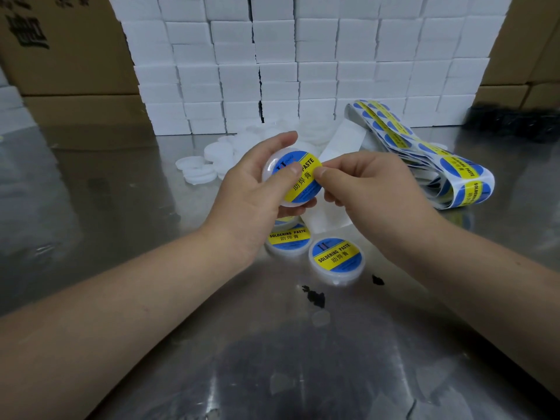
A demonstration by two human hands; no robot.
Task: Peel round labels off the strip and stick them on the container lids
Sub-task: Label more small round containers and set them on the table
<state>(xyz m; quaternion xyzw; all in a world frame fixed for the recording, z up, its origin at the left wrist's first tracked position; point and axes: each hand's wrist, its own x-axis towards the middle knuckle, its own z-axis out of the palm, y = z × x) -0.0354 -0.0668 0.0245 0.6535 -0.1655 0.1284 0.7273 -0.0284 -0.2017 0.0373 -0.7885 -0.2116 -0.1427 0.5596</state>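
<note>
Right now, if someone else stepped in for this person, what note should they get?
Left hand grips a container, thumb pressing its label.
Right hand pinches the label's right edge.
Two labelled containers sit on the table below the hands.
Label strip lies to the right; unlabelled lids wait behind.
Left: press this label flat, then label the pile.

Blue round labels (pixel 303 180) carry a yellow diagonal band, on translucent white lids (pixel 337 262), over a silvery tabletop (pixel 121 183).
</note>
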